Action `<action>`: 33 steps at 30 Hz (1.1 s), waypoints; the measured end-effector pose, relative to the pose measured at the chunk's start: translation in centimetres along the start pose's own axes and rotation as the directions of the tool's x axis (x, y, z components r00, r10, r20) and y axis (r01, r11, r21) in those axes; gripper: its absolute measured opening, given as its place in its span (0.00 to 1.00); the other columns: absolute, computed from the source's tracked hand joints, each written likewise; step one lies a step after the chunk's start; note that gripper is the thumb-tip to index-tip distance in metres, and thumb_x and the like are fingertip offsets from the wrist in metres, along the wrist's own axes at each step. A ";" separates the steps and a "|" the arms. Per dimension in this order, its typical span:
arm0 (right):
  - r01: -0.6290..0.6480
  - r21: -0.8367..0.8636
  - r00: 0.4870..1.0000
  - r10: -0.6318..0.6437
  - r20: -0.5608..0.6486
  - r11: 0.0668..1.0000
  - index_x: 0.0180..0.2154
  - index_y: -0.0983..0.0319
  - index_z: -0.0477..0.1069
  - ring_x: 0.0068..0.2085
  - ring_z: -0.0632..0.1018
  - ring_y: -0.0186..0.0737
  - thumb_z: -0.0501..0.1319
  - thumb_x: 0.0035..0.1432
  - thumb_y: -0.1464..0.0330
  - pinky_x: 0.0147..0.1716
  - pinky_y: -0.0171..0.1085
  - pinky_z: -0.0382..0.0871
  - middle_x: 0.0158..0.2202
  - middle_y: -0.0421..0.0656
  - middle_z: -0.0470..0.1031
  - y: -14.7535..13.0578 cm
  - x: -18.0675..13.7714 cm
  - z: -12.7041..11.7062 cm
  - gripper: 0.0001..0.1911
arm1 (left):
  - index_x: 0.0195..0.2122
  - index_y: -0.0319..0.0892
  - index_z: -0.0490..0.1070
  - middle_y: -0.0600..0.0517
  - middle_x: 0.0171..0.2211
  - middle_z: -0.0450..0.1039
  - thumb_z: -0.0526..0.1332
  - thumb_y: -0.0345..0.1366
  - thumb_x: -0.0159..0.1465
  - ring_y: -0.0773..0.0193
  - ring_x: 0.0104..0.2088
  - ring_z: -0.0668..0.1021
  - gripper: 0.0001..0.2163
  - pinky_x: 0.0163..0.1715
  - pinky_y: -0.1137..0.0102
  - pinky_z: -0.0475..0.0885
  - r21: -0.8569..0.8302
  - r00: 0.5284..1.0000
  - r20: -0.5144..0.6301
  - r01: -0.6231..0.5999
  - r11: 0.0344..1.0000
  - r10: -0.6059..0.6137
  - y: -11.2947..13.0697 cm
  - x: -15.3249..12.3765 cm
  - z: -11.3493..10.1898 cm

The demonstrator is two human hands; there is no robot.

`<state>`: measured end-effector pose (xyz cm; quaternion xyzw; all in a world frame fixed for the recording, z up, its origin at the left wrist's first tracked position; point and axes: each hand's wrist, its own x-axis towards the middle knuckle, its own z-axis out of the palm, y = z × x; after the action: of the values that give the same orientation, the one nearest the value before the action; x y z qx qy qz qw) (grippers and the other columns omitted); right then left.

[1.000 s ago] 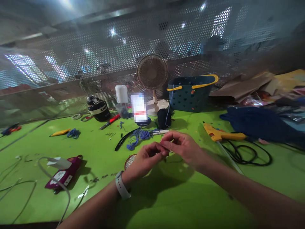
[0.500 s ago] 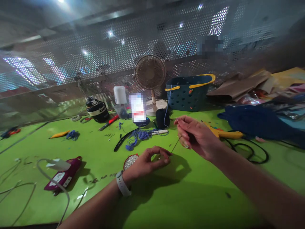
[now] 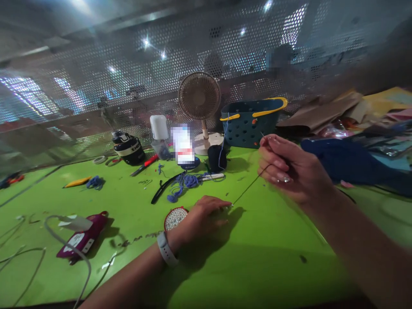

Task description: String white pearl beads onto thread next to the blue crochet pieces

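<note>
My left hand rests on the green table, fingers closed, pinching something small at its fingertips that I cannot make out. A thin dark thread runs taut from those fingertips up to my right hand, which is raised above the table and pinches a needle with the thread. A round red-rimmed beaded disc lies just left of my left hand. A white band sits on my left wrist.
A small desk fan, a blue basket with yellow handles, a black yarn ball, blue yarn scraps, a black bottle and a maroon pouch lie around. Dark blue cloth and papers fill the right side; cables lie left.
My right hand has moved up and to the right away from my left hand, drawing the thread out longer and taut. My left hand has sunk onto the table.
</note>
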<state>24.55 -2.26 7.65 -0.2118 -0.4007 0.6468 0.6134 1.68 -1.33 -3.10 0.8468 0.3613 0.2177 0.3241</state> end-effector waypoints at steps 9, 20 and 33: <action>0.021 0.007 1.000 -0.021 -0.006 1.000 0.29 0.64 0.73 0.12 0.62 0.21 0.66 0.53 0.71 0.12 0.23 0.56 0.14 0.31 0.61 -0.5 0.0 0.2 0.03 | 0.53 0.42 0.70 0.44 0.49 0.74 0.67 0.35 0.58 0.56 0.48 0.75 0.21 0.50 0.57 0.72 0.012 0.999 -0.035 -0.004 1.000 0.004 1.5 1.6 -0.1; 0.211 -0.137 0.946 -0.237 -0.222 0.968 0.37 0.62 0.75 0.31 0.79 0.30 0.60 0.59 0.74 0.38 0.32 0.75 0.27 0.37 0.76 0.7 2.4 -2.8 0.06 | 0.42 0.37 0.74 0.47 0.33 0.74 0.54 0.42 0.67 0.64 0.31 0.75 0.15 0.31 0.70 0.71 -0.289 0.990 0.088 0.132 0.948 -0.111 1.6 2.2 0.6; 0.242 -0.967 0.914 0.313 0.257 0.084 0.37 0.60 0.80 0.42 0.75 0.46 0.61 0.52 0.69 0.42 0.43 0.65 0.39 0.47 0.77 4.7 2.3 -2.9 0.11 | 0.39 0.41 0.76 0.54 0.26 0.66 0.58 0.45 0.65 0.69 0.27 0.66 0.14 0.28 0.74 0.61 -0.590 0.951 0.159 0.306 0.747 -0.265 0.9 2.1 -1.3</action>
<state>23.49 1.09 2.81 -0.4417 -0.8414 0.2453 0.1919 2.63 0.28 -1.31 0.6389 0.3865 0.2422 0.6195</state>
